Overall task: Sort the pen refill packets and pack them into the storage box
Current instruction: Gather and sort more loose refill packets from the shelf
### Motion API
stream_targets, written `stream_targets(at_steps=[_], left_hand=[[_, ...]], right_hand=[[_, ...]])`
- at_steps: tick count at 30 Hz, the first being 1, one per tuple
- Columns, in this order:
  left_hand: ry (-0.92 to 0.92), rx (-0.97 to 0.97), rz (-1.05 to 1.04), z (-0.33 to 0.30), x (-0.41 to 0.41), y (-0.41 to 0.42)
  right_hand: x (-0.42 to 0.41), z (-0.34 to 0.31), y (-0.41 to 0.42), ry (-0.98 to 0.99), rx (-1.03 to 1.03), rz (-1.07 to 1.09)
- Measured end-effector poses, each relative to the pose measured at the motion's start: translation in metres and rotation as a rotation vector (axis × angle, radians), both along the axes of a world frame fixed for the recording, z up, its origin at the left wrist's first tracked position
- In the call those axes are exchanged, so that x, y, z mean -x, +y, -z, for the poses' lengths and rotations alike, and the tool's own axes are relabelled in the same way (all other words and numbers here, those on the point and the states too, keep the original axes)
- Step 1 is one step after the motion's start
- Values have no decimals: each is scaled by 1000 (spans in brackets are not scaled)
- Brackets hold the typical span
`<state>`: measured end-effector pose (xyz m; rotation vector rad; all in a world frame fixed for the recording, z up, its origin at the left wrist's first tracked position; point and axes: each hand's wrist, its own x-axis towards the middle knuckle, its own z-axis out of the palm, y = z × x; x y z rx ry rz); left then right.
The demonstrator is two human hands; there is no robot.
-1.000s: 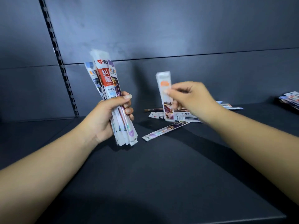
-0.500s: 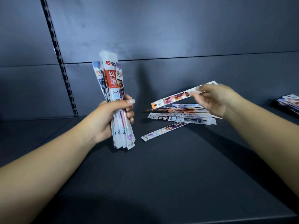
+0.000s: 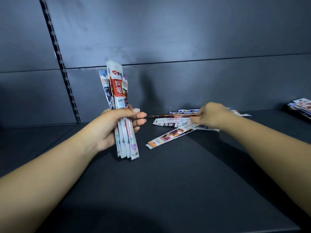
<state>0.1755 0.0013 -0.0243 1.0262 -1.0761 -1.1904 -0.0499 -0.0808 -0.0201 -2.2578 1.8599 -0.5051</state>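
Far left: slotted black metal upright strip (image 3: 60, 61) runs down the dark grey back panel (image 3: 185, 31) to the matte black shelf surface (image 3: 168, 190). Left hand (image 3: 114, 128) grips an upright bundle of long narrow printed plastic refill packets (image 3: 121, 106), thumb across the front, fingers curled round the far side, fingertips (image 3: 141, 115) showing on the right edge. Front packet is white with a red panel and a heart logo; others fan out behind it, prints mostly covered. Bundle's lower ends hang below the palm, above the shelf, can't tell if they touch it. Middle: loose pile of flat refill packets (image 3: 175, 119) lies on the shelf near the back panel, overlapping, individual count unclear. One long packet with an orange end and purple artwork (image 3: 170, 136) lies diagonally, near end pointing left and toward the camera, far end up under the right hand (image 3: 212, 115). Right hand is knuckles-up over the pile, fingers bent down onto that diagonal packet's far end; blurred, so can't tell whether it pinches the packet or just touches it. Part of the pile is hidden behind the hand. Far right: another stack of printed packets (image 3: 301, 106) on something dark, cut off by the frame edge. Both forearms run out of frame at the near edge.
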Motion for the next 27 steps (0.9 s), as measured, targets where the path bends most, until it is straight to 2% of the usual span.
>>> stream_targets(at_steps=[1,3,4,6,8,10,15,17,19,21,23,24,27], left_hand=[[-12,11,3,-1,0,0],[-24,28,11,-2,-1,0],[-27,33,12,-2,-2,0],[-33,35,15,-2,-2,0],[-39,40,19,-2,-2,1],[-38,46,28,-3,-3,1],[-34,37,58,-2,-2,3],[-30,37,60,-1,-3,3],[-18,45,54,-2,-4,2],[6,63,43,-1,-3,3],[33,88,38,0,-1,4],[46,103,36,0,1,5],[58,166,39,-1,6,6]], right_hand=[[1,-5,1,-26,21,-73],[-1,-10,6,-228,-49,-285],[-4,-9,10,-196,-100,-395],[-13,2,9,5,-196,-513],[-21,12,4,96,-185,-551],[-25,11,0,70,-169,-567],[-30,3,8,142,-291,-540],[-27,2,13,99,-305,-511],[-24,-2,17,-134,-234,-495],[-24,-9,21,-609,-190,-493],[-27,-16,28,-1114,-294,-493],[-29,-19,32,-1271,-343,-512],[-43,-19,44,-1431,-401,-550]])
